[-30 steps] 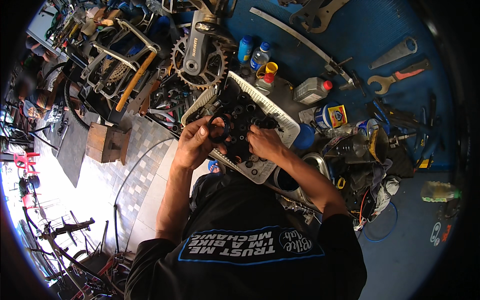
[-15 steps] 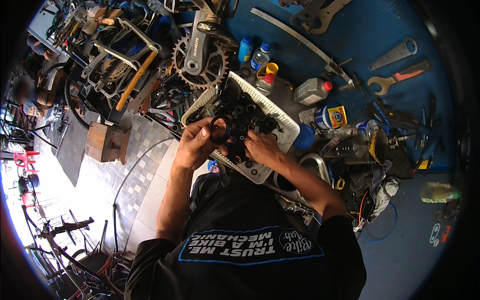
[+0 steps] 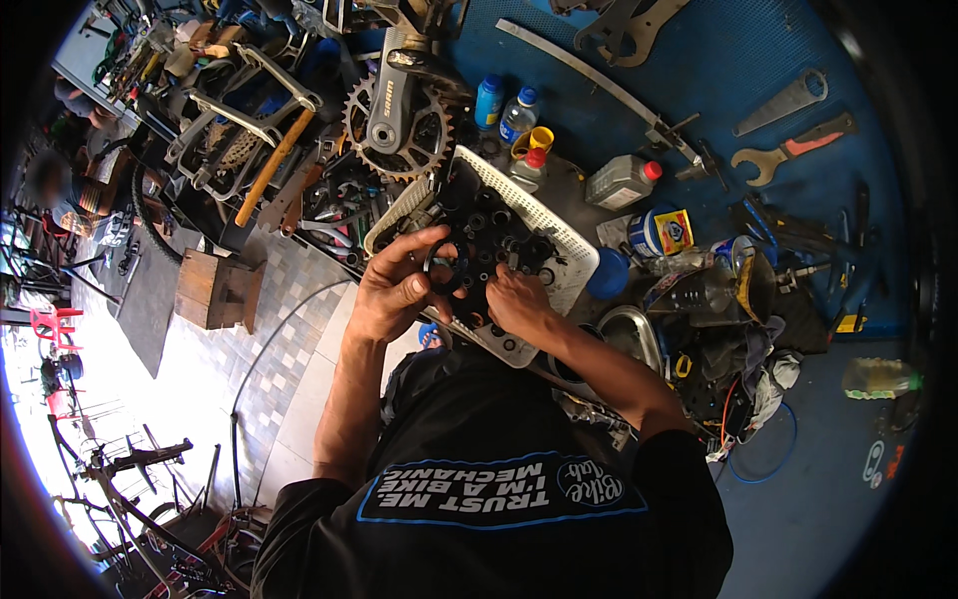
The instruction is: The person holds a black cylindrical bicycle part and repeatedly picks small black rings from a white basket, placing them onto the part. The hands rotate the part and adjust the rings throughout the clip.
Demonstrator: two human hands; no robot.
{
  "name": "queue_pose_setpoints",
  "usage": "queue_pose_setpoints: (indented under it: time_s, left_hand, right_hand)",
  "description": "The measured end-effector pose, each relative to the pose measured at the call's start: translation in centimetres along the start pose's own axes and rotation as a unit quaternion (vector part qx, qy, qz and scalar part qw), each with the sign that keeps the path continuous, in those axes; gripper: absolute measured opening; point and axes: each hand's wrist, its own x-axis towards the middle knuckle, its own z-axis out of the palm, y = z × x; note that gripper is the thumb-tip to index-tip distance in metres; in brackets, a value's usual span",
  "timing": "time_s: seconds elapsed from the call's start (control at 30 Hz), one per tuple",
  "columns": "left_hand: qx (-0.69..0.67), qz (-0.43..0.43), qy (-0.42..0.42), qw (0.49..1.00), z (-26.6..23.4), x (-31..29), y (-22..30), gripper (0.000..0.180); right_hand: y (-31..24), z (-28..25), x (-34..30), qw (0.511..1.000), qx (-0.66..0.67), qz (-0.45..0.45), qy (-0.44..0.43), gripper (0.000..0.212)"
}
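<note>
Above the near left part of a white perforated plastic basket (image 3: 559, 225), my left hand (image 3: 391, 295) holds a black ring (image 3: 429, 270) between thumb and fingers. The ring is tilted, and part of it merges with the dark parts behind. My right hand (image 3: 519, 301) reaches into the basket with its fingers bent and drawn together among the small parts. Whatever its fingertips pinch or touch is hidden. Loose black rings, caps and small round bike parts (image 3: 489, 215) fill the basket.
A crank with a toothed chainring (image 3: 384, 130) hangs just beyond the basket. Bottles (image 3: 519, 115) and a grey container with a red cap (image 3: 624, 183) stand to the right. A wooden-handled hammer (image 3: 274, 165) lies left. A wooden box (image 3: 212, 290) is on the tiled floor.
My left hand has turned slightly and its index finger has lifted, tilting the black ring. My right hand has shifted slightly left, still inside the basket.
</note>
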Motion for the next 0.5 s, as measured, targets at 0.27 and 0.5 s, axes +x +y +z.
queue_pose_setpoints:
  time_s: [0.27, 0.5]
  left_hand:
    - [0.009, -0.033, -0.022, 0.999, 0.3, 0.1, 0.5, 0.077]
    - [0.002, -0.04, -0.009, 0.999, 0.6, 0.2, 0.5, 0.079]
  right_hand:
    - [-0.2, -1.0, -0.1, 1.0, -0.007, -0.007, -0.027, 0.023]
    - [-0.4, -0.8, -0.5, 0.998, -0.058, -0.039, -0.01, 0.017]
